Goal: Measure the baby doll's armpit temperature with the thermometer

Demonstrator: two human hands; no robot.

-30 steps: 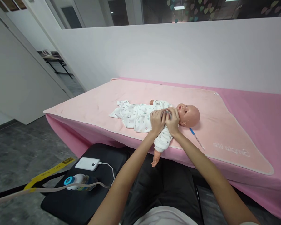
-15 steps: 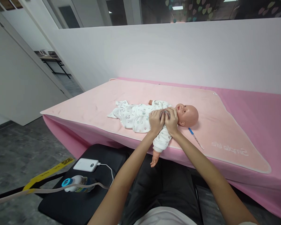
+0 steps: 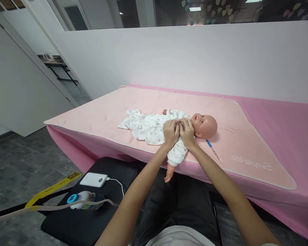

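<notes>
A baby doll lies on its back with its head to the right, dressed in a white printed romper. Both of my hands meet at the upper chest, just below its chin. My left hand has its fingers curled and closed on the romper's front. Right beside it, my right hand pinches the same cloth, nearer the neck. The bit of fabric between the fingertips is mostly hidden. One doll arm hangs over the table's front edge, between my forearms.
A thin stick with a blue end lies near the doll's head on the pink mat. To the left, a black chair holds a white power bank with a cable and a blue-capped bottle. A white wall rises behind.
My right hand has shifted slightly left, and its fingers have come closer to my left hand's at the romper. The doll's head has moved very slightly left.
</notes>
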